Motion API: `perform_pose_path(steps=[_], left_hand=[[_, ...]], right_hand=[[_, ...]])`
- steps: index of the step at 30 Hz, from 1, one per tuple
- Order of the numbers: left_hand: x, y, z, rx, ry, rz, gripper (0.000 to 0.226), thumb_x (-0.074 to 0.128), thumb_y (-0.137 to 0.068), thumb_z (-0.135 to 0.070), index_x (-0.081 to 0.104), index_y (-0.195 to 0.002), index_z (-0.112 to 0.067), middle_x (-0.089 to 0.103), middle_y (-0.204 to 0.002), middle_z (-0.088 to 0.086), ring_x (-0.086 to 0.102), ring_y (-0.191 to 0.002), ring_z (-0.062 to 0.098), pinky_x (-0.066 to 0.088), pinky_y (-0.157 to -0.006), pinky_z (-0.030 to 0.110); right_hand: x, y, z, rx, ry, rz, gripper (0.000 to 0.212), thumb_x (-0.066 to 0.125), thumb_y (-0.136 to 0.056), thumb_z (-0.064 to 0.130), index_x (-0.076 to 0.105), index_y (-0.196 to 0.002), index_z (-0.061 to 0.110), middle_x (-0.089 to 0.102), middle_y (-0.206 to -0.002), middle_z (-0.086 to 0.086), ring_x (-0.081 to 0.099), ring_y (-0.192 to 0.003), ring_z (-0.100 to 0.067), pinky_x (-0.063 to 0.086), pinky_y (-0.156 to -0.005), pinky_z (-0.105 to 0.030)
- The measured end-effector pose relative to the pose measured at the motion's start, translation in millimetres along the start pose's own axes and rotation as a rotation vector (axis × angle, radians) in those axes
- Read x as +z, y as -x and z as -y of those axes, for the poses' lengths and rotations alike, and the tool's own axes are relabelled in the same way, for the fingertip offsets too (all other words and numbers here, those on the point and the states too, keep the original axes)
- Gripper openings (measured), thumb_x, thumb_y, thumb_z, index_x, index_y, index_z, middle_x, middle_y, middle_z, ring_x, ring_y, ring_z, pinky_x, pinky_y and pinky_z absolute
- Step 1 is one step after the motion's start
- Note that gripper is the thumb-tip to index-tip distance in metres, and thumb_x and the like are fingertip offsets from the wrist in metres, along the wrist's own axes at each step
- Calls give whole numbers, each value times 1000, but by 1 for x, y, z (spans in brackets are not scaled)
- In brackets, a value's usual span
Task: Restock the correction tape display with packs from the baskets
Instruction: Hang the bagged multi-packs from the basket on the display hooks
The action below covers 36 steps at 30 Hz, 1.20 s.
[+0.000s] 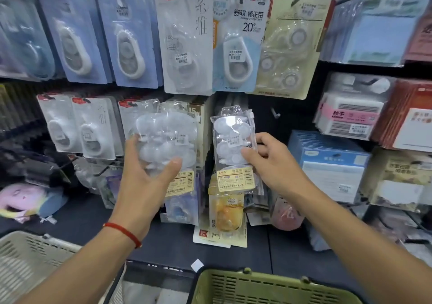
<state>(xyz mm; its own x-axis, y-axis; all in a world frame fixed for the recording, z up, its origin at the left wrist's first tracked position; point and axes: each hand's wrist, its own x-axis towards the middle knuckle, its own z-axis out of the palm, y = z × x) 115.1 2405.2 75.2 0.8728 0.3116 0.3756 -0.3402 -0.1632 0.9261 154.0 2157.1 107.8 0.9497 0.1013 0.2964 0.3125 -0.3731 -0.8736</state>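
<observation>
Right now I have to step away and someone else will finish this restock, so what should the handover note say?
Left hand: grips a stack of clear correction tape packs, held up in front of the lower row of hooks.
Right hand: pinches a single clear pack, near a bare peg to its upper right.
Baskets: the green basket and the grey basket sit at the bottom edge; their contents cannot be seen.
Done: the upper row of hooks holds packs.
Left: hang the packs in both hands, probably the single one first, then check the baskets for more.
</observation>
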Motion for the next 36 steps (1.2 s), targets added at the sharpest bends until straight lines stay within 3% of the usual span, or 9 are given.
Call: perform_pose_path(steps=[7,12,15,18,22,24,26,29,36], left_hand=[[5,-1,-2,-27,27,-53,83,85,-88,-32,32,-149,-50,51,-151,-9,55,-134,15,44,-117,51],[9,0,-3,-82,141,14,86,86,-85,-21,36,-151,-41,60,-147,-2,62,-131,21,47,-114,55],[19,4,-2,-209,334,134,72,85,-78,-17,49,-138,-34,72,-133,8,70,-120,36,59,-94,60],[31,12,-2,-244,382,211,72,88,-69,-19,51,-130,-29,77,-122,10,75,-111,35,64,-80,50],[37,12,-6,-280,469,201,86,87,-71,-23,45,-145,-37,72,-134,6,72,-119,31,59,-96,58],[36,9,-8,-299,495,188,73,78,-86,-21,43,-147,-40,69,-140,4,69,-124,32,53,-103,64],[33,6,-7,-283,486,171,56,70,-96,-16,47,-142,-37,72,-134,4,73,-118,30,60,-93,61],[30,2,-1,-247,419,146,45,67,-99,-15,50,-136,-32,75,-129,6,75,-114,28,63,-89,54],[26,-1,4,-136,290,28,70,75,-94,-29,38,-150,-49,55,-154,1,63,-132,23,49,-111,58]], right_hand=[[2,-2,-4,37,14,-7,13,66,-101,32,66,-111,23,80,-84,3,70,-75,-9,56,-76,-38],[1,-1,-3,-131,520,-159,46,64,-99,46,50,-139,28,56,-124,12,57,-105,-7,49,-89,-32],[12,0,6,-106,330,1,38,65,-94,56,65,-123,32,66,-107,19,63,-92,4,51,-82,-20],[25,3,7,-26,215,140,37,67,-86,68,69,-101,33,71,-95,18,66,-83,10,51,-70,-15],[23,4,7,12,111,86,32,73,-88,57,69,-100,27,75,-99,10,73,-88,-5,64,-78,-39],[18,3,8,27,68,38,25,73,-91,48,68,-104,28,77,-101,8,74,-93,-11,63,-86,-45],[13,2,9,36,53,3,21,71,-93,40,65,-109,28,77,-102,3,74,-94,-18,61,-88,-51],[7,0,9,45,72,-22,18,70,-95,36,62,-108,26,76,-99,-3,74,-91,-26,60,-85,-55],[4,0,7,62,18,-64,17,73,-94,38,64,-103,26,79,-89,-1,76,-85,-28,62,-81,-56]])
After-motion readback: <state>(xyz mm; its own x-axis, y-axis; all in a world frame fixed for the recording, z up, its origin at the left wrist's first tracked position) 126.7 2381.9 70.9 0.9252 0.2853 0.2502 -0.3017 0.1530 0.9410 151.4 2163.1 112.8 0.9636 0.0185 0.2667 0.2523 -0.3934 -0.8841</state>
